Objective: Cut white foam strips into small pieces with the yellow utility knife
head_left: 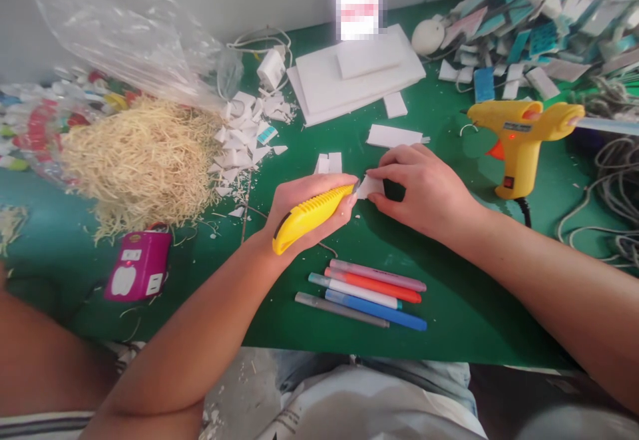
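My left hand (304,204) is closed around a yellow utility knife (314,217), its blade end pointing right and away from me. The tip meets a small white foam board piece (370,187) on the green table. Thumb and fingers of my right hand (419,184) pinch that piece from its right side. Just beyond my left hand lie small cut white pieces (328,162). A longer white strip (394,136) rests behind my right hand. Several markers (369,293) lie side by side nearer to me.
A yellow glue gun (519,137) stands at the right, its light lit, near tangled cords (609,194). White boards (359,74) are stacked at the back. Wood shavings (144,160), white scraps (244,137) and a magenta power socket (138,265) occupy the left. Another person's arm (40,353) shows lower left.
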`<state>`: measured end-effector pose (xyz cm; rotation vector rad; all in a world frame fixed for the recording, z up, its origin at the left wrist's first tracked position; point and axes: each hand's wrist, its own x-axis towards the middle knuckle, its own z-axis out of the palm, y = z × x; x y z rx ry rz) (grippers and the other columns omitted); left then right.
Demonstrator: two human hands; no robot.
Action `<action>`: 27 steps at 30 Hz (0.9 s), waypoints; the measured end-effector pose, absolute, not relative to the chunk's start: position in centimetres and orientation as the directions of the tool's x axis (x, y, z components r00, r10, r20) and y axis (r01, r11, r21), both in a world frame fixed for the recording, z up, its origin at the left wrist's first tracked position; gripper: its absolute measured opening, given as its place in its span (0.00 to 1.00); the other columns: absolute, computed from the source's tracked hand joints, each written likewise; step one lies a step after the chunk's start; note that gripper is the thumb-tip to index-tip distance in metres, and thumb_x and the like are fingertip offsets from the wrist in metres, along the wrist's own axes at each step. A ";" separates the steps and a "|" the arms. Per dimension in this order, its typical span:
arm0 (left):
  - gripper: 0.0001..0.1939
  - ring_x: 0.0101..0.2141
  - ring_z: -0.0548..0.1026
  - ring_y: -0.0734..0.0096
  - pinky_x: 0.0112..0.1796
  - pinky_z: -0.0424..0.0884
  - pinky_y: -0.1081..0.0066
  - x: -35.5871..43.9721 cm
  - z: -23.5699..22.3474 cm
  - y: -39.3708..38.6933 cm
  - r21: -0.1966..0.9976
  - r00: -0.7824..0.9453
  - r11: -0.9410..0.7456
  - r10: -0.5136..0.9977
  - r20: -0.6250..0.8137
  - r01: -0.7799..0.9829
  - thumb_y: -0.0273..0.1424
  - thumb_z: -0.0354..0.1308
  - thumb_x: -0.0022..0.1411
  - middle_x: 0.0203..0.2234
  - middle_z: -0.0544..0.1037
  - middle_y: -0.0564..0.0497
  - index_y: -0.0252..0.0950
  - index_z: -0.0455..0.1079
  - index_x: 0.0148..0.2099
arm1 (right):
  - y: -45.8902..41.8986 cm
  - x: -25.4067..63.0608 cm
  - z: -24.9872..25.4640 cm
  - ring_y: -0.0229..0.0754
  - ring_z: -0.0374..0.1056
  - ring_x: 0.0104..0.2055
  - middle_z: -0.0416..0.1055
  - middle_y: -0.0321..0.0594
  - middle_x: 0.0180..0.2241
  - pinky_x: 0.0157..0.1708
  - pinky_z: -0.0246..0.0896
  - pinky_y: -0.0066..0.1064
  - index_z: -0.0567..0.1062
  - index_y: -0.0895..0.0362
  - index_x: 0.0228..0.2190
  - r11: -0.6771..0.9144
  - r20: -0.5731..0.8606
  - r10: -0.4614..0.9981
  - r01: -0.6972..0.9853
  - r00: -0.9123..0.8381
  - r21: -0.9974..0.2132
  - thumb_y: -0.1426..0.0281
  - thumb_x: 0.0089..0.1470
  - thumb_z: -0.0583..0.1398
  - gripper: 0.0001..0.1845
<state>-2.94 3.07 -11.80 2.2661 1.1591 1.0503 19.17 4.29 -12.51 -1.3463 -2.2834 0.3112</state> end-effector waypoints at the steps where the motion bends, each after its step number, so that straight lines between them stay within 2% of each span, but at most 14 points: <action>1: 0.09 0.35 0.84 0.71 0.42 0.80 0.75 -2.9 -11.8 3.1 0.612 0.392 -0.595 0.804 0.447 0.521 0.32 0.62 0.66 0.39 0.86 0.50 0.37 0.80 0.45 | 4.3 19.1 -12.5 0.52 0.70 0.41 0.78 0.48 0.41 0.42 0.71 0.47 0.85 0.54 0.41 0.490 0.277 0.871 0.765 -0.406 -0.417 0.69 0.55 0.62 0.14; 7: 0.07 0.34 0.84 0.70 0.42 0.81 0.74 -3.0 -11.1 3.1 0.524 0.445 -0.651 0.758 0.477 0.548 0.30 0.60 0.65 0.37 0.86 0.51 0.38 0.80 0.43 | 4.2 19.1 -12.4 0.53 0.71 0.43 0.77 0.49 0.42 0.43 0.71 0.48 0.85 0.56 0.42 0.476 0.252 0.879 0.772 -0.404 -0.422 0.69 0.55 0.63 0.14; 13: 0.08 0.32 0.83 0.71 0.40 0.81 0.74 -3.3 -11.0 2.9 0.582 0.397 -0.601 0.799 0.453 0.547 0.32 0.60 0.66 0.36 0.86 0.52 0.38 0.80 0.43 | 4.3 19.2 -12.4 0.52 0.70 0.42 0.78 0.49 0.41 0.43 0.71 0.47 0.85 0.57 0.42 0.481 0.257 0.877 0.769 -0.407 -0.421 0.69 0.55 0.63 0.15; 27: 0.07 0.35 0.83 0.74 0.43 0.79 0.79 -3.0 -11.6 3.1 0.554 0.415 -0.648 0.761 0.499 0.523 0.29 0.63 0.66 0.39 0.86 0.50 0.34 0.80 0.44 | 4.4 19.2 -12.7 0.51 0.69 0.41 0.77 0.49 0.41 0.42 0.70 0.46 0.85 0.58 0.42 0.492 0.275 0.870 0.761 -0.410 -0.422 0.68 0.55 0.62 0.16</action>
